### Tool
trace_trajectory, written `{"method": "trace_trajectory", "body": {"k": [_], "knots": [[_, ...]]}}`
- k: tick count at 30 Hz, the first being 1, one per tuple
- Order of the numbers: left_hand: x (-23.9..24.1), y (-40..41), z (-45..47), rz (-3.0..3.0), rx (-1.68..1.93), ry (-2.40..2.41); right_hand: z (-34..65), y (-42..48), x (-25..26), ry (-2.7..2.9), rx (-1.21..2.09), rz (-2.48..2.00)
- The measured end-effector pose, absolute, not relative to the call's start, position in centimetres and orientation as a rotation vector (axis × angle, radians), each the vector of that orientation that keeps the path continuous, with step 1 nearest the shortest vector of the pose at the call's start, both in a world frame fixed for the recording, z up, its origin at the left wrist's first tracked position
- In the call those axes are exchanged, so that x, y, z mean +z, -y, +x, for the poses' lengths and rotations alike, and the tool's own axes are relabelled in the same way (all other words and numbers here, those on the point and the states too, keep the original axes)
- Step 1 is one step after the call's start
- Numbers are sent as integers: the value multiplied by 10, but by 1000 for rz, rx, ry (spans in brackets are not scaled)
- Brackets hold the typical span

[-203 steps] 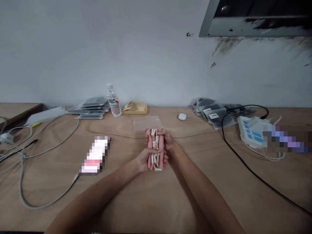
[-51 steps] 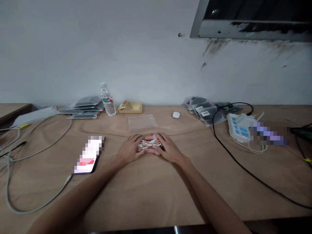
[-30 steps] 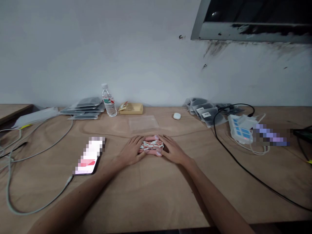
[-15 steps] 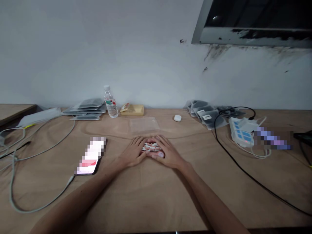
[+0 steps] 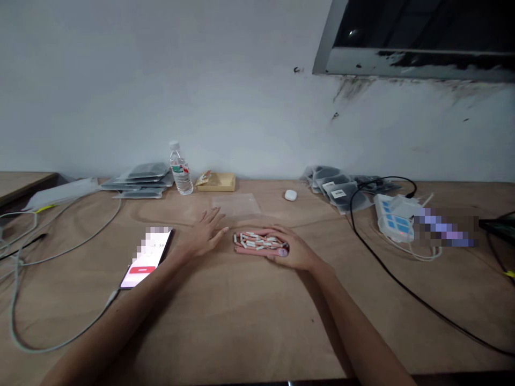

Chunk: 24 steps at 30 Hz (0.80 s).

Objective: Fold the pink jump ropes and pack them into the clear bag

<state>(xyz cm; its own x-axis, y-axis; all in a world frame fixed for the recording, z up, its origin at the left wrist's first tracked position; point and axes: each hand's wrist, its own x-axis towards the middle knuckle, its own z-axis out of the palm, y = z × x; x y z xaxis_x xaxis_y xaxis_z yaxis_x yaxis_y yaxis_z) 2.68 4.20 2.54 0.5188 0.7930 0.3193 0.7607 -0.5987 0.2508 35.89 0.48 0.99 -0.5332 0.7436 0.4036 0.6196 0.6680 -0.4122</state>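
In the middle of the wooden table lies a heap of small pink and white stick-like pieces (image 5: pixel 261 242), with longer pink edges at front and back and a round pale end at the right. I cannot make out its exact kind. My right hand (image 5: pixel 295 249) curls round its right end, fingers behind and thumb in front. To the left of the heap, my left hand (image 5: pixel 204 236) is apart from it, palm down over the table with fingers spread. A thin clear plastic bag (image 5: pixel 237 204) lies flat just beyond the hands.
Left, a lit phone (image 5: pixel 147 260) is on a white cable (image 5: pixel 60 346). Along the wall stand a water bottle (image 5: pixel 182 174), a yellow tray (image 5: pixel 225 183), grey packets (image 5: pixel 139 179) and a white earbud case (image 5: pixel 290 195). Right are more packets (image 5: pixel 341 195), a power strip (image 5: pixel 392 217) and a black cable (image 5: pixel 396 279).
My left hand has let go and moved left, away from the pink and white pieces. My right hand has shifted slightly right, still at their right end. More of the heap shows.
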Motion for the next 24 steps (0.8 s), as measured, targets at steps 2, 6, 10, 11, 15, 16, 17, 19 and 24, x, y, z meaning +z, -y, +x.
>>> {"method": "trace_trajectory", "body": {"k": [2,6,10,11,15,16,17,19,24], "knots": [[23,-44,27,2665,592,-1357,365,-4,11,2280,254,-1097],[18,-43,29,2672,493,-1344,357,-2,10,2242,80,-1182],[36,-44,25,2578,528,-1613,342,3,9,2349,60,-1240],[45,-47,25,2528,543,-1700,340,3,9,2369,62,-1263],[66,-67,37,2381,690,-1876,337,5,11,2369,56,-1305],[66,-72,43,2443,717,-1824,338,5,11,2365,60,-1295],[62,-77,48,2515,711,-1767,339,5,12,2361,65,-1279],[49,-84,58,2612,567,-1722,342,3,13,2364,78,-1237],[15,-83,56,2702,369,-1701,350,-1,10,2372,131,-1177]]}}
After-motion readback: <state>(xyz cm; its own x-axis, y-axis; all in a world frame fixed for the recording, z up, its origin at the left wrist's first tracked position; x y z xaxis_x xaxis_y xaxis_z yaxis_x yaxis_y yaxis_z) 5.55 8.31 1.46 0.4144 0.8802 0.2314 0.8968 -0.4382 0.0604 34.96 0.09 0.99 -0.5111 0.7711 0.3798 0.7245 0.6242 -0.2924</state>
